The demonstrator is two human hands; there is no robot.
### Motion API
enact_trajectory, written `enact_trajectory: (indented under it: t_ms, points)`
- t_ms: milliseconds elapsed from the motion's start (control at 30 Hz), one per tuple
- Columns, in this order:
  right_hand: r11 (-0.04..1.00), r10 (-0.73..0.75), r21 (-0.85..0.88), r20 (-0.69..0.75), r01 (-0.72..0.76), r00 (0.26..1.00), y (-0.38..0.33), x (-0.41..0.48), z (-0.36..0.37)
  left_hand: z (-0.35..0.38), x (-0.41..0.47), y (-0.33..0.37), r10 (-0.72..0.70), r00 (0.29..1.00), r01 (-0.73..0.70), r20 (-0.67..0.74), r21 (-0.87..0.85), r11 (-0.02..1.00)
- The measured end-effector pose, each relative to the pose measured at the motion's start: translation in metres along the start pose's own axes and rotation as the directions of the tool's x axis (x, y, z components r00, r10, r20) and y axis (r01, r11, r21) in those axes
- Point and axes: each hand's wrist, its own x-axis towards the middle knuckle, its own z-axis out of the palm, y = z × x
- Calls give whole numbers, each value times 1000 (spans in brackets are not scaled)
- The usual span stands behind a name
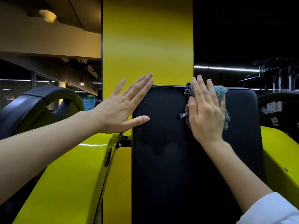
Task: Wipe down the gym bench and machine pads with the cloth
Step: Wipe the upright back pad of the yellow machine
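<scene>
The cloth [220, 96] lies flat near the top of the black pad [169, 159], pressed there by the right hand [206, 110] with straight fingers, while the left hand [123, 107], fingers spread, rests on the pad's left edge before a yellow post [147, 42].

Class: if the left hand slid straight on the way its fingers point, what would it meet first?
Probably the yellow column: the left hand, flat at the upper left corner of the pad, points up and right across it. Depth is unclear.
</scene>
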Motion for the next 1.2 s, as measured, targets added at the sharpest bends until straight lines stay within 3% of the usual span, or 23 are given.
enact_trajectory:
  t_ms: [267, 400, 500, 600, 833, 1033, 1200]
  points:
    - [987, -107, 116, -14, 108, 994, -67, -11, 22, 2, -1, 4, -7, 1000, 6, -26, -29, 1000]
    - [970, -243, 26, 53, 242, 969, -38, -6, 9, 3, -1, 7, -31, 999, 30, -29, -53, 998]
    - [978, -202, -37, 75, 205, 977, -5, 0, -3, 5, -2, 9, -51, 998, 48, -33, -64, 997]
    - [985, -170, 12, 43, 170, 985, 11, 0, -5, 7, -2, 9, -54, 998, 51, -44, -76, 996]
    - [978, -161, 126, -37, 165, 986, -14, -5, 9, 8, -1, 10, -56, 997, 51, -51, -87, 995]
    - [946, -310, 80, -60, 315, 949, -56, -13, 23, 8, -1, 10, -59, 996, 53, -63, -93, 994]
    - [924, -382, 10, -50, 383, 923, -32, -5, 16, 7, -2, 10, -72, 996, 68, -53, -74, 995]
